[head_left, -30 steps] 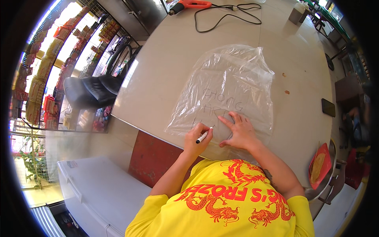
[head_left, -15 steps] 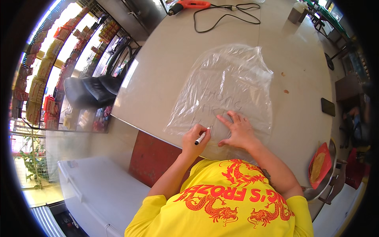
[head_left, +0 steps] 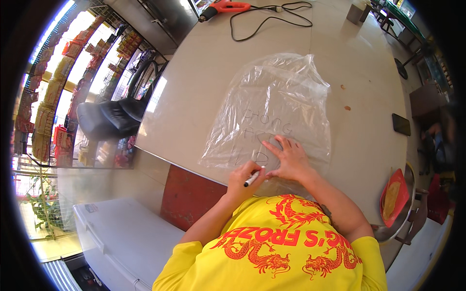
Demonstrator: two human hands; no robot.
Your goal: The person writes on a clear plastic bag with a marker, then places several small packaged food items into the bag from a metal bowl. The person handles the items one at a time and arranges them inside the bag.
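Observation:
A clear plastic bag point(head_left: 272, 92) lies spread on the beige tabletop point(head_left: 194, 92), with dark handwritten letters in rows on its lower half. My left hand point(head_left: 239, 180) is closed around a white marker pen point(head_left: 251, 180) with a black end, low on the bag near my body. The pen's tip is hard to make out under my fingers. Beside it, my right hand point(head_left: 292, 160) lies flat on the bag with fingers spread, covering part of the writing. The two hands are close together.
At the far edge rests an orange and black heat gun point(head_left: 225, 8) with a looped black cord point(head_left: 247, 37). A dark phone point(head_left: 401, 124) lies on the right. A red tray point(head_left: 395, 198) sits over a metal bowl point(head_left: 388, 233). Left stand a black chair point(head_left: 110, 118) and a white chest freezer point(head_left: 124, 237).
My left hand has shifted slightly right and toward my body with the marker, closer to my right hand. Another letter now shows above it. My right hand stays on the bag.

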